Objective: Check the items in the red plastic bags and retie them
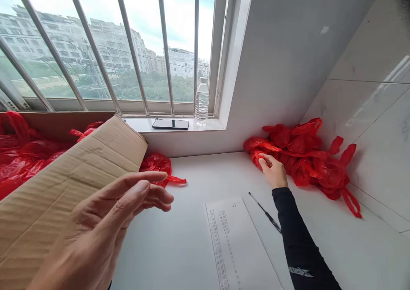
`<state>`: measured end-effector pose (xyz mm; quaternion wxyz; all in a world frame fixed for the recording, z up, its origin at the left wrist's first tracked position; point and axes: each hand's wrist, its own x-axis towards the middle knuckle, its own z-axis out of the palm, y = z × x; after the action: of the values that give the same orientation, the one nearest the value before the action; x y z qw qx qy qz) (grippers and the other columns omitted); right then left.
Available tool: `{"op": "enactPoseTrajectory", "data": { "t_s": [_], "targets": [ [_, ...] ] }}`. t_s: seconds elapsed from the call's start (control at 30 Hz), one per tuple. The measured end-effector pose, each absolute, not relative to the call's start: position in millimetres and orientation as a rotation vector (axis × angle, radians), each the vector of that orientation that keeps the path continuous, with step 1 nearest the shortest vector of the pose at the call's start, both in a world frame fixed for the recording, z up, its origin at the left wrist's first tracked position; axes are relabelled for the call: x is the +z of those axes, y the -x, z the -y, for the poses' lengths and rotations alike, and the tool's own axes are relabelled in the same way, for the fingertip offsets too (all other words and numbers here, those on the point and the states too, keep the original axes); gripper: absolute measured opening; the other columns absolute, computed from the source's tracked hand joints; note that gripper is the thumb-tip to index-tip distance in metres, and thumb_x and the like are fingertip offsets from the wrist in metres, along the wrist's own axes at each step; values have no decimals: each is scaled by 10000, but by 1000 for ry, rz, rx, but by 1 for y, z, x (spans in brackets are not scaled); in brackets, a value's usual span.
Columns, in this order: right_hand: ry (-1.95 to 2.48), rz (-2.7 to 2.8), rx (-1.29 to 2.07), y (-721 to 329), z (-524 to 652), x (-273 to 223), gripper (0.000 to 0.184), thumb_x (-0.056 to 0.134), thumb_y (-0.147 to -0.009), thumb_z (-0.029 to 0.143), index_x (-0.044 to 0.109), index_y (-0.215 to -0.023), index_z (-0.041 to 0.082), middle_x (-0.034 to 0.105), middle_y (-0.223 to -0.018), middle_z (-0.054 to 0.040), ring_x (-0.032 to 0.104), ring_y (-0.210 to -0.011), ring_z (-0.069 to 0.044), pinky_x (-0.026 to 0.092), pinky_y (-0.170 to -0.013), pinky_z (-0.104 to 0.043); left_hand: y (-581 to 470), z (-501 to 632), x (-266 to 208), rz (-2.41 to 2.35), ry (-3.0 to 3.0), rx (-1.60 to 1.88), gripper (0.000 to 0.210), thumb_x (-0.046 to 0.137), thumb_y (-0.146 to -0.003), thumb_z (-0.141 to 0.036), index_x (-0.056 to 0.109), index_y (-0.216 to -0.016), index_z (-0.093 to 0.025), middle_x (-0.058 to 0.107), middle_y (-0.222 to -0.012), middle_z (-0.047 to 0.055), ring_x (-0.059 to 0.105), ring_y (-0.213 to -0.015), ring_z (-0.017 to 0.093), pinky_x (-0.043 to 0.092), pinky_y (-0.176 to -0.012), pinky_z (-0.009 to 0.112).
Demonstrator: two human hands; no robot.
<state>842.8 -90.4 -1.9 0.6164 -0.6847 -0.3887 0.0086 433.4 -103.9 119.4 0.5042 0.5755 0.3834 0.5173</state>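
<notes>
My right hand [273, 170], in a dark sleeve, reaches to the back of the white table and pinches a knotted red plastic bag [254, 145]. That bag lies at the left end of a pile of red plastic bags [315, 155] against the wall. My left hand [118, 213] is raised in front of the cardboard box [80, 170], holding nothing, its fingers apart. Just beyond its fingertips, a single tied red bag [157, 164] rests beside the box. What the bags contain cannot be made out.
More red bags [28, 153] fill the box at left. A sheet of paper with handwritten columns [238, 247] lies on the white table [166, 247], with a pen [265, 212] to its right. On the windowsill are a phone [170, 124] and a clear bottle [201, 102], before window bars.
</notes>
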Motion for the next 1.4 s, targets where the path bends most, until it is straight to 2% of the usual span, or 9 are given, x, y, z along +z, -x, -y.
{"op": "enactPoseTrajectory", "data": {
  "t_s": [0.1,0.33,0.63,0.73,0.83,1.03,1.2,1.3,1.4],
  "targets": [
    [1478,809,76,-839,94,2,367,665,-779,461,707,-971,151,715,-882,-109,691,-822,-270,550,-897,-556,-441,106,115,-839,-1273,1206,346,680,-796,-462,700,-1025,-204,716,-795,65,699,-772,253,587,-666,375],
    [1096,705,159,-793,116,50,291,696,-838,453,639,-973,202,682,-955,-23,690,-918,-163,578,-946,-410,-476,102,105,-601,-1045,998,265,619,-865,-370,646,-1067,-201,631,-801,28,594,-657,168,547,-600,325],
    [903,946,635,-696,181,110,124,622,-962,329,718,-1002,261,705,-1003,-24,691,-960,-169,607,-914,-366,-496,125,94,-789,-1898,684,452,615,-901,-488,559,-1322,-333,640,-1105,42,603,-940,211,496,-825,334],
    [885,1081,760,-675,192,116,143,602,-980,328,720,-1049,287,709,-1042,-25,688,-1007,-195,621,-885,-382,-498,123,87,-818,-2074,678,222,537,-956,-421,641,-1092,-279,629,-991,25,581,-837,185,460,-788,320],
    [897,1163,766,-671,189,115,195,556,-1005,341,688,-1141,293,699,-1105,-34,669,-1061,-208,612,-900,-392,-495,114,87,-810,-2045,691,252,453,-999,-395,623,-895,-240,627,-890,18,567,-777,174,447,-717,299],
    [1262,1357,636,-680,168,99,329,582,-981,366,530,-1294,280,661,-1197,-50,650,-1055,-209,560,-944,-407,-485,100,101,-741,-1656,767,256,552,-962,-427,675,-1079,-235,698,-982,24,611,-789,165,496,-684,265],
    [1290,1541,807,-674,160,87,620,601,-956,337,314,-1503,294,664,-1181,-54,638,-1111,-224,518,-998,-433,-483,99,100,-654,-1566,825,208,602,-950,-354,699,-1095,-241,710,-1073,24,644,-939,178,532,-840,273],
    [1425,1420,781,-674,158,85,829,657,-915,441,165,-1565,290,685,-984,-30,679,-936,-225,545,-914,-451,-480,97,95,-631,-1538,863,165,628,-938,-339,703,-1065,-266,714,-1068,8,647,-925,168,532,-839,274],
    [1455,1282,703,-679,157,85,754,635,-911,529,261,-1520,288,670,-1066,-52,660,-776,-186,556,-837,-430,-478,96,93,-631,-1455,901,139,625,-939,-353,701,-1027,-277,712,-1049,6,638,-917,165,522,-845,287]
  ]
}}
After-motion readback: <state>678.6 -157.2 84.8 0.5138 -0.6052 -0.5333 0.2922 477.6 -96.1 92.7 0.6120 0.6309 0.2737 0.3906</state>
